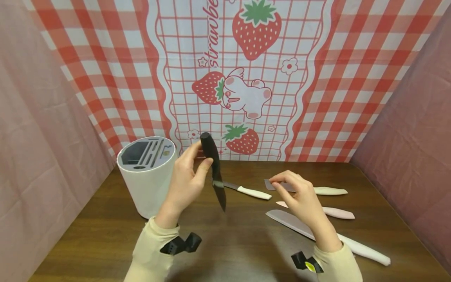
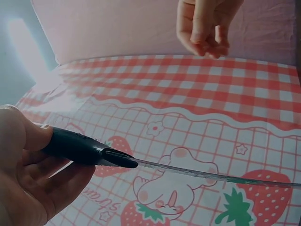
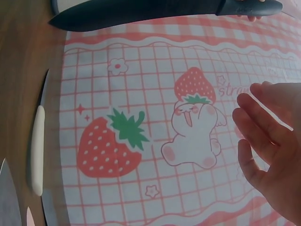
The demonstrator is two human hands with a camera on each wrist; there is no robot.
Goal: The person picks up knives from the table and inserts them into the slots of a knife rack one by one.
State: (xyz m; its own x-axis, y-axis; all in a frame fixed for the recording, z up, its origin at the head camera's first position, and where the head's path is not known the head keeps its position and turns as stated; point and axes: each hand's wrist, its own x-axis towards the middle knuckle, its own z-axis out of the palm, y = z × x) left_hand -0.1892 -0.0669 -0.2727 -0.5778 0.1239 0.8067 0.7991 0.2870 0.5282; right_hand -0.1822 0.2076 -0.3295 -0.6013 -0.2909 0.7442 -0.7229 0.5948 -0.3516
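Note:
My left hand (image 1: 186, 182) pinches the black handle of a knife (image 1: 211, 156) between thumb and fingers, beside the white knife block. The dark blade points down toward the table in the head view; in the right wrist view the black knife (image 3: 141, 16) spans the top. My right hand (image 1: 297, 196) hovers over the knives on the right, fingers loosely bent with nothing between them; the right wrist view shows its fingers (image 3: 256, 127) spread apart. Behind the black knife lies a small white-handled knife (image 1: 253, 192), its blade tip hidden by the black one.
The white round knife block (image 1: 148, 188) with a grey slotted top stands at left. Under and beyond my right hand lie a cleaver (image 1: 329, 190), a pink-handled knife (image 1: 338, 212) and a large white-handled knife (image 1: 366, 249). A strawberry-print cloth (image 1: 243, 90) hangs behind the wooden table (image 1: 225, 243).

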